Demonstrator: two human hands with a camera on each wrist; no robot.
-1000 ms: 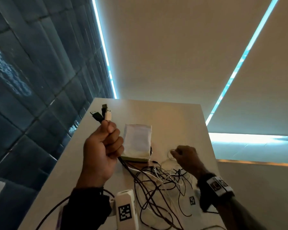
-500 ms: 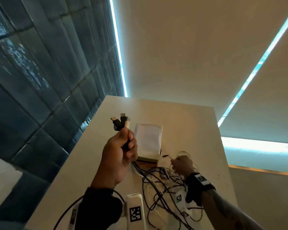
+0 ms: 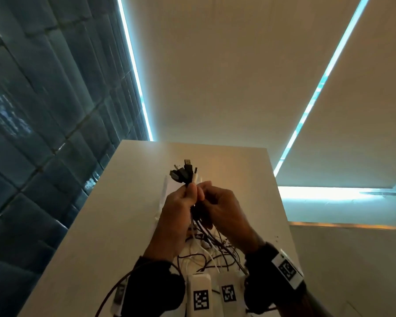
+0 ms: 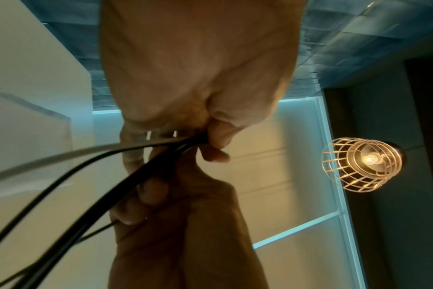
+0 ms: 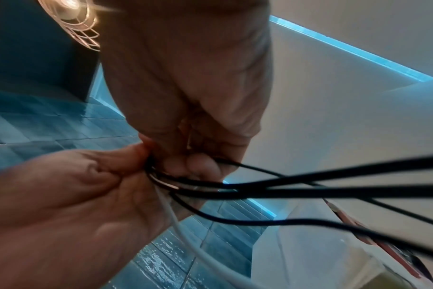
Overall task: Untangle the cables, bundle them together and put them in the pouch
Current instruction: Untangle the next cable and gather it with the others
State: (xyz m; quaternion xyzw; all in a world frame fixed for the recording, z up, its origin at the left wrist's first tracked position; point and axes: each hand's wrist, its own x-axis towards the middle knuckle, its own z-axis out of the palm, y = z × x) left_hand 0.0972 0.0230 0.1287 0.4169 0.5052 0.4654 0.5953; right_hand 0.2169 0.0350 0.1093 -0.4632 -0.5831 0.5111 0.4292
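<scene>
Both hands meet above the white table. My left hand grips a bunch of black and white cables just below their plugs, which stick up past the fingers. My right hand is pressed against it, fingers curled round the same cables. In the left wrist view the left hand clamps black cables with the right hand beneath. A loose tangle hangs down to the table. The white pouch lies mostly hidden behind my hands.
Two white marker-tagged wrist units sit near the table's front edge. A blue tiled wall runs along the left. A wire-cage lamp hangs overhead. The table's right edge drops off beside my right hand.
My right hand left the tangle on the table, rose and joined my left hand at the held bunch. The left hand moved toward the middle, in front of the pouch.
</scene>
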